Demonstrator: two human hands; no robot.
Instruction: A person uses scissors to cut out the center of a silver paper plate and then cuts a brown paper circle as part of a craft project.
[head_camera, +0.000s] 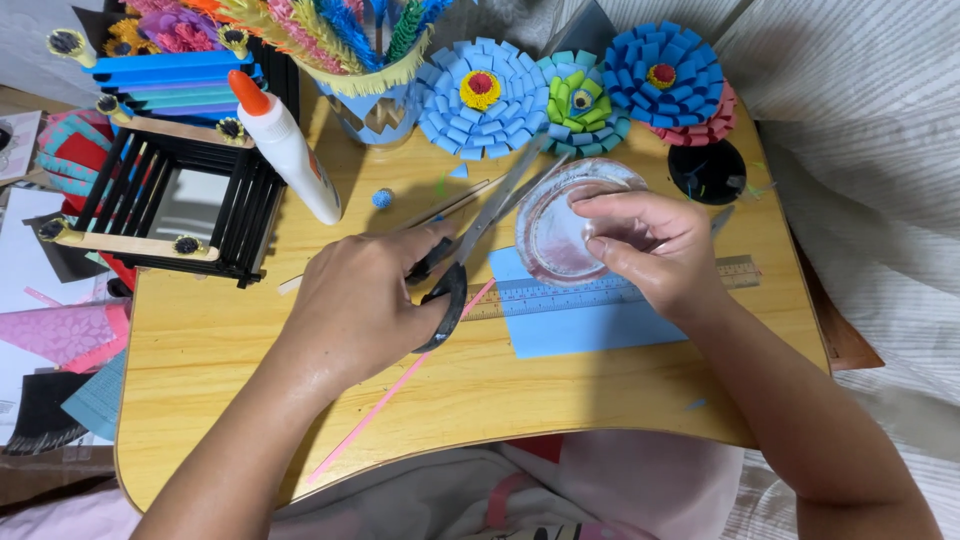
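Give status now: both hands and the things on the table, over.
Left hand grips scissors. Right hand holds clear lid above blue paper. Ruler beneath.

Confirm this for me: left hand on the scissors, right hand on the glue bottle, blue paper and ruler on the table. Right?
Not quite. The head view shows the right hand on a clear round dish, not the glue bottle, which lies untouched at the table's left. The rest stands: left hand on the scissors, blue paper and ruler on the table.
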